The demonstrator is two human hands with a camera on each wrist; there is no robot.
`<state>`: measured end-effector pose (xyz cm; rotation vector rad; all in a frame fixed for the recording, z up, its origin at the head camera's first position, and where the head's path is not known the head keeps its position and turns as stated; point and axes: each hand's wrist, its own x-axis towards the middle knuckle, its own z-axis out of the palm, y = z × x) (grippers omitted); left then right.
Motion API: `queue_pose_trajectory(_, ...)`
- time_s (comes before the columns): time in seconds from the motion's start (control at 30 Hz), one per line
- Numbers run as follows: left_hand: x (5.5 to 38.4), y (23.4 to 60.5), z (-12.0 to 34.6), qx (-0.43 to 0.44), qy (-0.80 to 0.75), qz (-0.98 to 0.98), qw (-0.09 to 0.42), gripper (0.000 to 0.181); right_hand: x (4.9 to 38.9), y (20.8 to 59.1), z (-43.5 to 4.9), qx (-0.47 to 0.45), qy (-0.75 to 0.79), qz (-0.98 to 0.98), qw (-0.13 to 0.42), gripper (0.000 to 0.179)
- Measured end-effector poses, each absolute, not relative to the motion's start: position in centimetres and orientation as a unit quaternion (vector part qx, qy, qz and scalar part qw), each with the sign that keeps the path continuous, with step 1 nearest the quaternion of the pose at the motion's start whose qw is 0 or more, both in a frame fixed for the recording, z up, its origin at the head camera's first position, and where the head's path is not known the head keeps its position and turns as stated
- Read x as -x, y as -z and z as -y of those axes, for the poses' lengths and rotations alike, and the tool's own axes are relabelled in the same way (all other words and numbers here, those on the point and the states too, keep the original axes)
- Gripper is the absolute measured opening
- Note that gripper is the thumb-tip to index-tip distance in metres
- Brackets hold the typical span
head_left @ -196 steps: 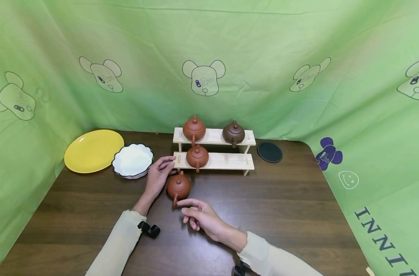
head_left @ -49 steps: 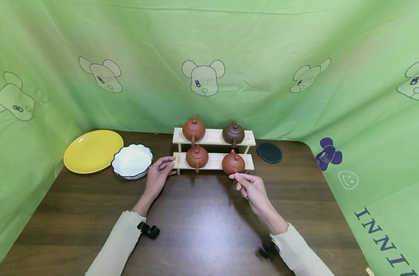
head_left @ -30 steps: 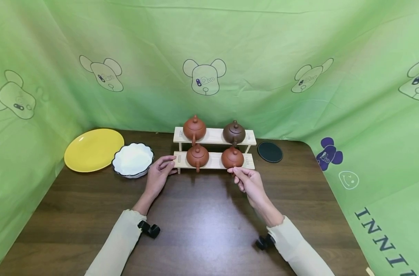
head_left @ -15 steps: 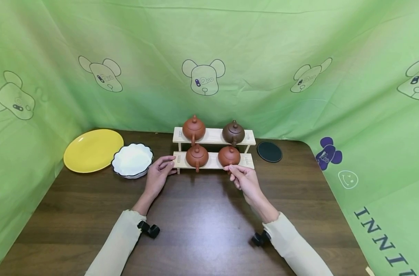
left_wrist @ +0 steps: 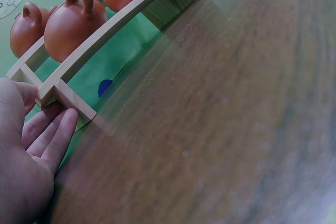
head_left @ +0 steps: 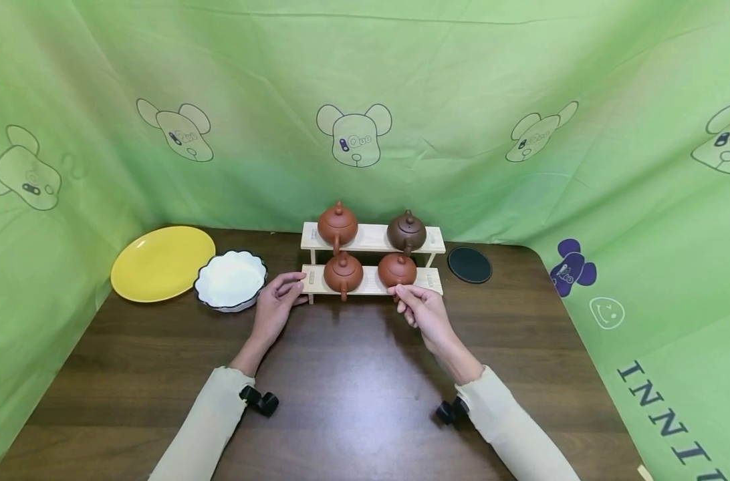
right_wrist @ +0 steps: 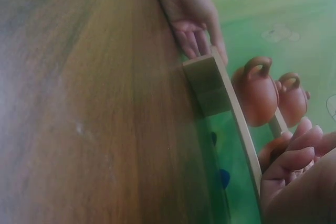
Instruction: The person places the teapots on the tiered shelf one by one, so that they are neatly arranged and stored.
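Note:
My right hand (head_left: 430, 319) pinches the handle of a reddish-brown clay teapot (head_left: 397, 268) at the right of the lower board of a two-tier wooden stand (head_left: 374, 288). The fingers hide most of that handle. At the stand's left end, my left hand (head_left: 273, 312) holds the lower board; in the left wrist view the thumb lies at the board's end and the other fingers reach beneath, beside the leg (left_wrist: 76, 100). Another reddish-brown teapot (head_left: 343, 274) sits on the lower board's left. Behind, the upper board carries a reddish-brown teapot (head_left: 337, 226) and a dark brown teapot (head_left: 406, 232).
Left of the stand are a white scalloped bowl (head_left: 230, 279) with a dark rim and a yellow oval plate (head_left: 162, 264). A round black coaster (head_left: 470, 265) lies to the right. Green printed cloth (head_left: 359, 194) hangs behind the brown wooden table (head_left: 353, 401).
My right hand took the teapot from the table in front to the lower board's right side, then shifted it slightly left and back. The left hand stayed at the stand's end.

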<state>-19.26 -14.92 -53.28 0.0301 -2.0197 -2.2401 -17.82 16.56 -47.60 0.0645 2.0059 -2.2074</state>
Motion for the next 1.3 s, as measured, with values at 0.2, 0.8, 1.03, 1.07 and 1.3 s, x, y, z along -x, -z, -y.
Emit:
queue_pose_trajectory(0.2, 19.2, 53.4, 15.0, -0.010, 0.737, 0.674, 0.057, 0.027, 17.7, 48.0, -17.0, -0.023, 0.739, -0.669, 0.075, 0.022)
queue_pose_trajectory(0.8, 18.6, 52.9, 14.7, -0.007, 0.703, 0.705, 0.096, 0.027, 16.6, 48.0, -20.5, -0.047, 0.712, -0.699, 0.053, 0.018)
queue_pose_trajectory(1.03, 17.3, 52.7, 15.0, 0.001, 0.614, 0.778, 0.132, 0.030, 16.2, 46.6, -22.6, -0.014, 0.692, -0.721, 0.041, 0.018)
queue_pose_trajectory(1.07, 17.2, 53.0, 15.2, 0.003, 0.603, 0.787, 0.133, 0.031, 16.2, 46.4, -22.9, -0.010, 0.688, -0.724, 0.038, 0.018)
queue_pose_trajectory(1.3, 15.9, 52.0, 17.0, 0.063, 0.544, 0.828, 0.123, 0.034, 16.6, 44.8, -25.1, -0.009, 0.652, -0.758, 0.005, 0.026)
